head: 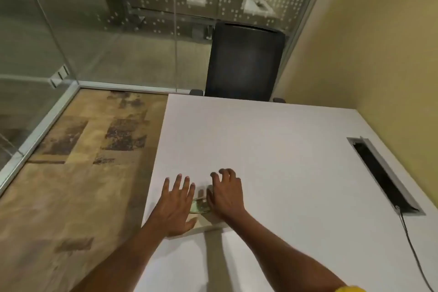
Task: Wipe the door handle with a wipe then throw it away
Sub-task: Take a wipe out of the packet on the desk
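Note:
A flat pale packet with a greenish round lid lies near the left front edge of the white table; it looks like a wipe pack. My left hand lies flat with spread fingers on the packet's left side. Just right of the lid, my right hand hovers with its fingers apart and slightly curled. Both hands hide much of the packet. I see no loose wipe and no door handle.
A black office chair stands behind the table's far edge. A cable slot with a cord sits at the table's right. Glass walls enclose the far and left sides; patterned carpet lies left of the table; a yellow wall stands at the right.

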